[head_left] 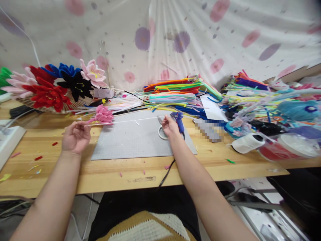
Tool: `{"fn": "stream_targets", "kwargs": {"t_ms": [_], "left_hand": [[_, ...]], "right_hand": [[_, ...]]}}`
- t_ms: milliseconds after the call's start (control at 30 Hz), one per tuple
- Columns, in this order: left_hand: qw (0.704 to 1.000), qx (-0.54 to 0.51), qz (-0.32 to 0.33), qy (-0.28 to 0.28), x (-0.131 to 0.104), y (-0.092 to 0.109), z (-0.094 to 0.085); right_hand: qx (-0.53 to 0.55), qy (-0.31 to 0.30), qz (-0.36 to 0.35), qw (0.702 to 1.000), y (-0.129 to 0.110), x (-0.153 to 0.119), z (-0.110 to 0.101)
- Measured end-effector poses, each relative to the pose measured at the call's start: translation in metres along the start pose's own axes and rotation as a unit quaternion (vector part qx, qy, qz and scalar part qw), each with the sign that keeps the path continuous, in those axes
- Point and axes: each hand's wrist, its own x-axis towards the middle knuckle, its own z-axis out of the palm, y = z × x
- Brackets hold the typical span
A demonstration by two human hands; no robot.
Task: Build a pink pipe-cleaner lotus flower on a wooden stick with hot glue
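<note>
A thin white strand [135, 119] runs taut, nearly level, between my two hands above the grey cutting mat [120, 144]. My left hand [76, 137] pinches its left end, and my right hand [170, 126] pinches its right end. Just beyond my left fingers is a pink fuzzy flower [104, 114]; whether those fingers also touch it I cannot tell. Scissors [161, 134] lie on the mat, partly hidden behind my right hand. Right beside that hand rests a blue glue gun [178, 121], its black cord trailing over the table's front edge.
Bundles of coloured pipe cleaners [175, 88] line the back of the wooden table [100, 175]. Several fuzzy flowers [50, 95] fill the back left, near a white power strip [10, 142]. A white roll [247, 143] and plastic-wrapped items stand right. Small scraps dot the wood.
</note>
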Motion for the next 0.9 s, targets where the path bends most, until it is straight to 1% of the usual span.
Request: {"fn": "stream_targets", "kwargs": {"t_ms": [67,100,167,233,300,367,400,433,500,567,633,700,800,900], "left_hand": [[0.997,0.069,0.011,0.027,0.004,-0.001,0.001],[0.994,0.107,0.013,0.035,0.006,-0.001,0.002],[0.982,0.185,0.002,0.044,0.009,-0.003,0.008],[0.966,0.254,-0.014,0.041,0.009,-0.008,0.019],[0.948,0.316,-0.027,0.01,0.008,-0.018,0.034],[0.925,0.376,-0.052,-0.032,0.006,-0.035,0.05],[0.914,0.4,-0.056,-0.035,0.004,-0.045,0.058],[0.908,0.413,-0.054,-0.049,0.002,-0.057,0.064],[0.907,0.408,-0.048,-0.091,-0.002,-0.08,0.073],[0.913,0.379,-0.075,-0.134,-0.005,-0.099,0.077],[0.921,0.342,-0.112,-0.149,-0.007,-0.112,0.079],[0.928,0.321,-0.135,-0.136,-0.007,-0.119,0.078],[0.932,0.313,-0.146,-0.113,-0.006,-0.124,0.074],[0.934,0.304,-0.151,-0.116,-0.005,-0.126,0.069]], "right_hand": [[-0.015,0.0,-0.025,1.0,-0.002,-0.002,0.001],[-0.035,-0.014,-0.041,0.998,-0.003,-0.004,0.003],[-0.103,-0.075,-0.073,0.989,-0.006,-0.012,0.008],[-0.187,-0.165,-0.085,0.965,-0.008,-0.024,0.015],[-0.258,-0.247,-0.08,0.931,-0.008,-0.038,0.022],[-0.311,-0.298,-0.075,0.9,-0.005,-0.05,0.029],[-0.332,-0.313,-0.075,0.887,-0.003,-0.054,0.032],[-0.349,-0.324,-0.077,0.876,-0.001,-0.058,0.034],[-0.371,-0.332,-0.079,0.864,0.004,-0.062,0.037],[-0.376,-0.326,-0.084,0.864,0.007,-0.062,0.038],[-0.371,-0.315,-0.091,0.869,0.008,-0.06,0.037],[-0.366,-0.302,-0.097,0.875,0.009,-0.059,0.037],[-0.366,-0.298,-0.094,0.877,0.011,-0.057,0.036],[-0.371,-0.301,-0.091,0.874,0.016,-0.056,0.037]]}}
